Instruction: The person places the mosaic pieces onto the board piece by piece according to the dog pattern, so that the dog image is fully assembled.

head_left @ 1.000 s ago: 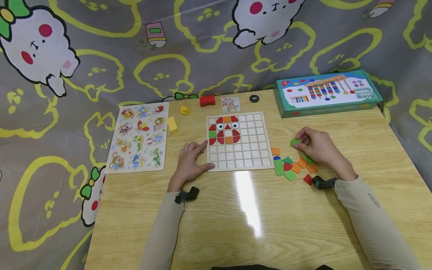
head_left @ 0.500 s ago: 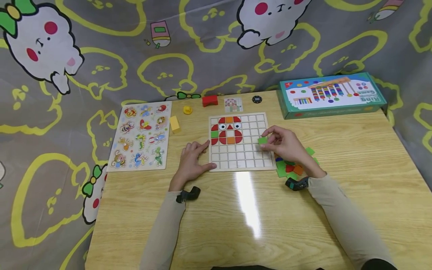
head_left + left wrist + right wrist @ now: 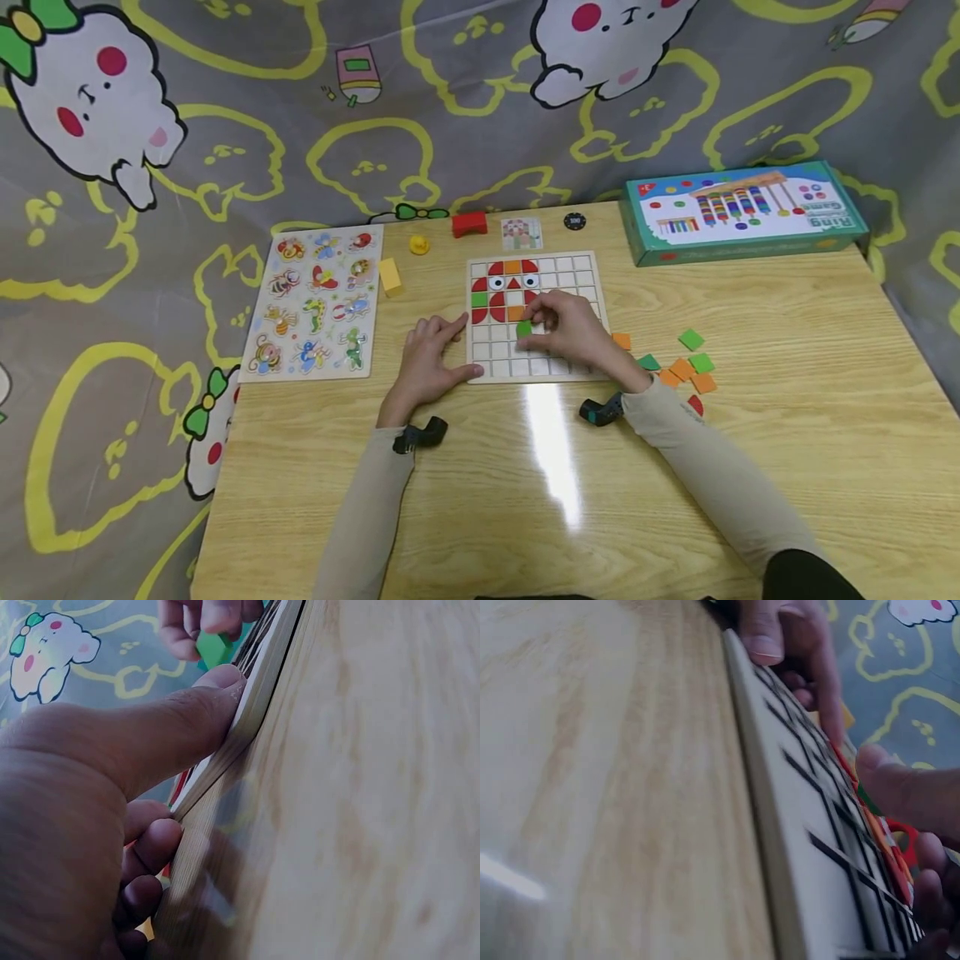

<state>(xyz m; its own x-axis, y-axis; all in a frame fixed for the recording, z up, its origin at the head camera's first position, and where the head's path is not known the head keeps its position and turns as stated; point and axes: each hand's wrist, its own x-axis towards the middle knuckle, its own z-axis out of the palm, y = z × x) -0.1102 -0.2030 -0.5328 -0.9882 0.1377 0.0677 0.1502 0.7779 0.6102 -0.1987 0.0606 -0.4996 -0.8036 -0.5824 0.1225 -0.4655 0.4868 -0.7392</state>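
A wooden grid board (image 3: 498,352) lies on the table, with red, orange and green tiles and two eye tiles set in its upper left cells. My right hand (image 3: 572,329) pinches a green square tile (image 3: 523,330) between thumb and fingers over the board, just below the orange tile (image 3: 515,313). The left wrist view also shows this green tile (image 3: 214,649) held by its sides. At the board's lower left, my left hand (image 3: 427,367) touches the frame with a spread thumb and index finger. Some middle cells are hidden behind my right hand.
Loose green, orange and red tiles (image 3: 692,339) lie right of the board, partly behind my right forearm. An insect puzzle board (image 3: 296,333) and a yellow block (image 3: 390,277) stand left. Behind are a red block (image 3: 469,223), a picture card (image 3: 521,233) and a toy box (image 3: 742,212).
My right hand has carried the green tile left from the loose tiles, past the board's right edge, to over its middle. The left hand has stayed at the board's left side.
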